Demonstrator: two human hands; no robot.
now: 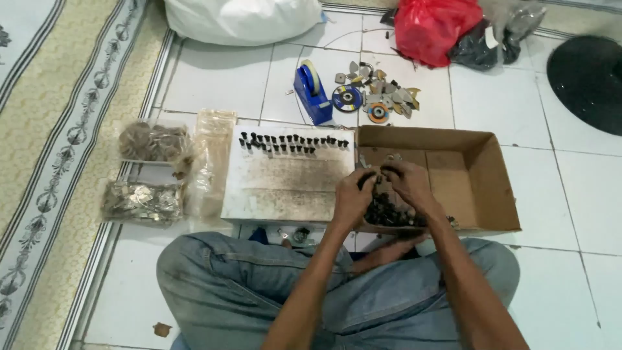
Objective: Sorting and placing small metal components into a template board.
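I sit cross-legged on a white tiled floor. My left hand and my right hand meet over the near left corner of a shallow cardboard box, fingers pinched together on a small dark part that is mostly hidden. Below them in the box lies a heap of small black parts. Left of the box lies a worn white board, with two rows of small black parts standing along its far edge.
A blue tape dispenser, sanding discs and metal scraps lie beyond the board. Clear bags of metal pieces sit at the left by a patterned mat. White and red bags lie at the back.
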